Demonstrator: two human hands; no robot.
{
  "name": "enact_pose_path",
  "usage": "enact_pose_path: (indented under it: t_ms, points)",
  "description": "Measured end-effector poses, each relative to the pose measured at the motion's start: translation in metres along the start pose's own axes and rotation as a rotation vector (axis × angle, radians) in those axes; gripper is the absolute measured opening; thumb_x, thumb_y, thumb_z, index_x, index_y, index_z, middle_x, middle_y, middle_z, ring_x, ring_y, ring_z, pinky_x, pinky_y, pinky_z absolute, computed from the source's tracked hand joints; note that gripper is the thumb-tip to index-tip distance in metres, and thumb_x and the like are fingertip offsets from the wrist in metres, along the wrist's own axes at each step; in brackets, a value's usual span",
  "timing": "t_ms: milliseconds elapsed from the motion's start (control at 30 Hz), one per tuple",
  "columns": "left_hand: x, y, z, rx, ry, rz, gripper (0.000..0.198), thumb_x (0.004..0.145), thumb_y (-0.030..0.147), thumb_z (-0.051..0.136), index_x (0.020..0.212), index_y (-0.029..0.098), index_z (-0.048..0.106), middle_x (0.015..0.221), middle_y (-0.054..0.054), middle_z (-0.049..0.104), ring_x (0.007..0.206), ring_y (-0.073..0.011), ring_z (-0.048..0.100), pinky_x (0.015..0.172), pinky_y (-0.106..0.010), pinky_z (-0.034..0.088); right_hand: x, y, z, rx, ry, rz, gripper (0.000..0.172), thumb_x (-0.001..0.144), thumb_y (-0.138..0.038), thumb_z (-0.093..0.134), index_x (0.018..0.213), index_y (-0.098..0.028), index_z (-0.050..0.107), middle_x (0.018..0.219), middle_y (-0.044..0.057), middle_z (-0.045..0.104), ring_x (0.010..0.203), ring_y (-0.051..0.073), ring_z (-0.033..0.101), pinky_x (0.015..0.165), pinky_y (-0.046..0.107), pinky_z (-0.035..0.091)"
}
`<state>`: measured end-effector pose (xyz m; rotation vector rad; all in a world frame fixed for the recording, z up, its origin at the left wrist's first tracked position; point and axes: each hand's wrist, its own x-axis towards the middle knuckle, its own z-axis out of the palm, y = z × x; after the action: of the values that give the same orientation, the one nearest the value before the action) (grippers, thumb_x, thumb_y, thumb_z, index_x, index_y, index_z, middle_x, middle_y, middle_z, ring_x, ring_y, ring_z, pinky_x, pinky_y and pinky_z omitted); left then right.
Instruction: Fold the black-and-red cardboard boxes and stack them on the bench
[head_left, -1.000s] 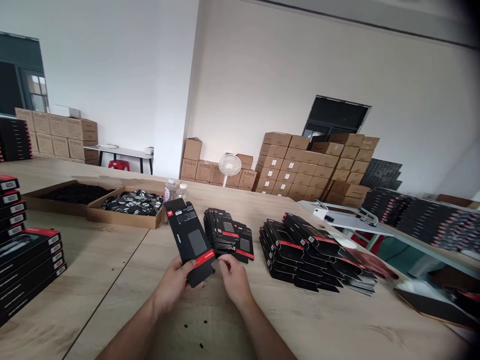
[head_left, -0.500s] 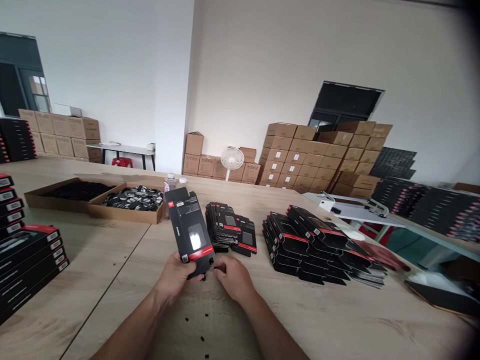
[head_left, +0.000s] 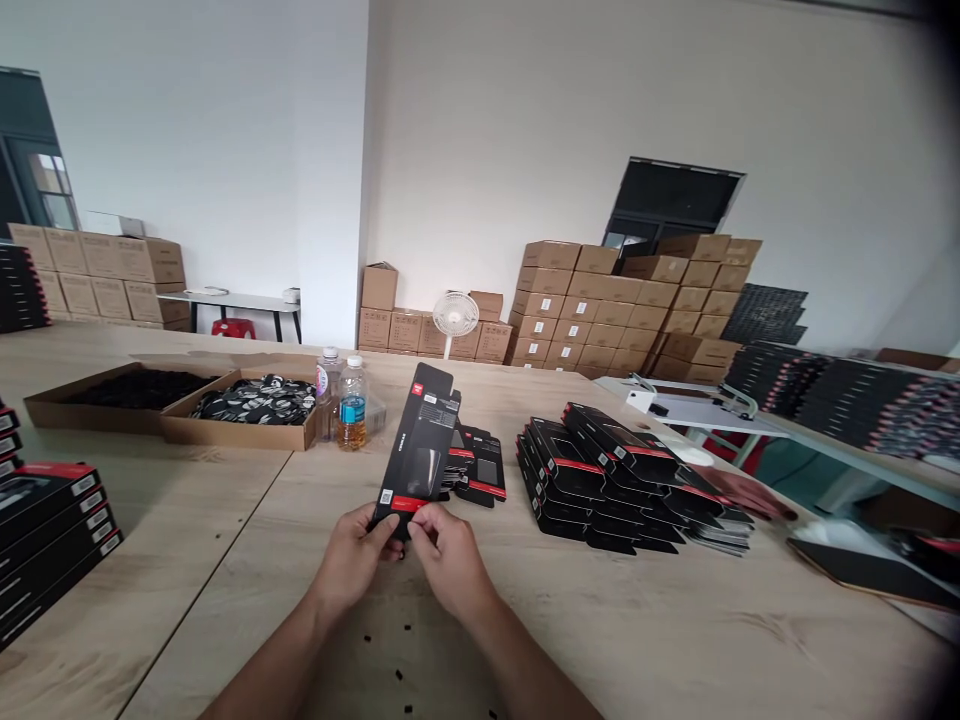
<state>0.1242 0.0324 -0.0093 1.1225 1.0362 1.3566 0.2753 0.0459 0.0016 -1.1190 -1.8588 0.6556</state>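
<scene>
Fingers [head_left: 386, 527] of both hands close on the lower end of a black carton [head_left: 421, 440], pinching it from either side, with the right fingertips over its red band. Neither hand is open; the left hand [head_left: 351, 562] and right hand [head_left: 450, 560] nearly meet at the carton, and their palms turn inward. Both forearms rise from the bottom of the view, elbows out of sight. The carton stands tilted up above the table, its top leaning away from the person; whether its hidden lower corner touches the wood cannot be told.

Small black bits [head_left: 367, 637] lie scattered on the wooden table [head_left: 637, 625] just below the hands. Directly behind the carton sits a short stack [head_left: 481, 478] of matching cartons, and further right a larger overlapping stack [head_left: 600, 470]. To the left stand two plastic bottles [head_left: 352, 405], then two cardboard trays [head_left: 247, 435], one holding black items and the other patterned ones.

Judging by these piles, many cartons are already stacked and one is in hand; how many remain cannot be told.
</scene>
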Motion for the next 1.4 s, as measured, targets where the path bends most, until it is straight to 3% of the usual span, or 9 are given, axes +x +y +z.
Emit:
enact_pose_path:
  t_ms: [167, 367, 533, 800, 933, 1100, 1200, 1300, 1400]
  points:
    - [-0.005, 0.003, 0.007, 0.01, -0.126, 0.032, 0.04, 0.076, 0.049, 0.067, 0.094, 0.014, 0.075, 0.087, -0.008, 0.074, 0.08, -0.0207, 0.067, 0.08, -0.034, 0.054, 0.002, 0.001, 0.003, 0.006, 0.048, 0.022, 0.016, 0.083, -0.024, 0.05, 0.068, -0.021, 0.056, 0.06, -0.002, 0.058, 0.054, 0.014, 0.05, 0.053, 0.023, 0.038]
    - [-0.011, 0.003, 0.01, 0.374, -0.085, 0.253, 0.03, 0.085, 0.031, 0.054, 0.103, 0.021, 0.075, 0.086, -0.005, 0.076, 0.076, -0.0209, 0.067, 0.072, -0.028, 0.052, 0.001, -0.001, -0.003, -0.079, 0.065, 0.006, 0.017, 0.084, -0.02, 0.049, 0.072, -0.021, 0.061, 0.062, 0.0, 0.065, 0.053, 0.015, 0.055, 0.052, 0.023, 0.038]
    - [-0.016, 0.006, 0.012, 0.422, -0.062, 0.277, 0.035, 0.086, 0.026, 0.05, 0.113, 0.024, 0.072, 0.088, -0.003, 0.077, 0.072, -0.0209, 0.067, 0.073, -0.028, 0.053, 0.004, -0.014, -0.002, -0.394, 0.043, 0.015, 0.019, 0.078, -0.009, 0.049, 0.073, -0.021, 0.062, 0.067, 0.003, 0.068, 0.061, 0.017, 0.061, 0.057, 0.024, 0.038]
    - [-0.013, 0.001, 0.017, 0.267, -0.087, 0.208, 0.034, 0.087, 0.033, 0.053, 0.113, 0.022, 0.073, 0.099, -0.005, 0.076, 0.085, -0.0226, 0.07, 0.082, -0.032, 0.055, 0.003, -0.005, 0.005, 0.008, 0.078, 0.098, 0.011, 0.082, -0.019, 0.048, 0.078, -0.022, 0.058, 0.069, 0.002, 0.066, 0.062, 0.017, 0.061, 0.057, 0.025, 0.045]
    - [-0.01, -0.002, 0.017, 0.038, -0.112, 0.035, 0.037, 0.079, 0.041, 0.064, 0.106, 0.018, 0.074, 0.093, -0.007, 0.076, 0.079, -0.0219, 0.07, 0.075, -0.033, 0.056, 0.003, -0.006, 0.003, 0.224, 0.086, 0.085, 0.005, 0.083, -0.026, 0.049, 0.086, -0.023, 0.051, 0.071, -0.001, 0.062, 0.06, 0.016, 0.059, 0.056, 0.026, 0.047]
    - [-0.011, 0.009, 0.018, -0.213, -0.02, -0.155, 0.05, 0.063, 0.044, 0.079, 0.104, 0.016, 0.072, 0.102, -0.011, 0.075, 0.086, -0.0243, 0.072, 0.075, -0.032, 0.055, 0.012, 0.002, -0.023, 0.287, 0.328, 0.155, 0.024, 0.079, -0.044, 0.06, 0.083, -0.021, 0.057, 0.072, 0.0, 0.061, 0.067, 0.017, 0.055, 0.065, 0.028, 0.043]
    - [-0.012, 0.014, 0.016, -0.196, -0.034, -0.163, 0.048, 0.065, 0.043, 0.077, 0.104, 0.016, 0.072, 0.103, -0.011, 0.075, 0.083, -0.0235, 0.071, 0.069, -0.031, 0.054, 0.012, 0.008, -0.036, 0.454, 0.119, 0.271, 0.032, 0.074, -0.05, 0.068, 0.078, -0.02, 0.061, 0.068, -0.001, 0.059, 0.062, 0.014, 0.05, 0.06, 0.027, 0.037]
    - [-0.009, 0.016, 0.009, -0.038, -0.054, -0.094, 0.036, 0.07, 0.036, 0.072, 0.099, 0.016, 0.074, 0.083, -0.006, 0.075, 0.07, -0.0196, 0.066, 0.061, -0.028, 0.047, 0.009, 0.01, -0.039, 0.558, -0.047, 0.307, 0.03, 0.073, -0.047, 0.07, 0.07, -0.019, 0.06, 0.063, -0.004, 0.055, 0.057, 0.011, 0.044, 0.056, 0.025, 0.031]
    - [-0.006, 0.021, -0.002, 0.009, -0.101, 0.0, 0.027, 0.071, 0.028, 0.073, 0.095, 0.016, 0.076, 0.085, -0.004, 0.075, 0.084, -0.0211, 0.065, 0.077, -0.03, 0.046, 0.006, 0.008, -0.036, 0.603, -0.108, 0.311, 0.028, 0.072, -0.044, 0.07, 0.069, -0.018, 0.06, 0.062, -0.004, 0.055, 0.054, 0.009, 0.043, 0.055, 0.025, 0.03]
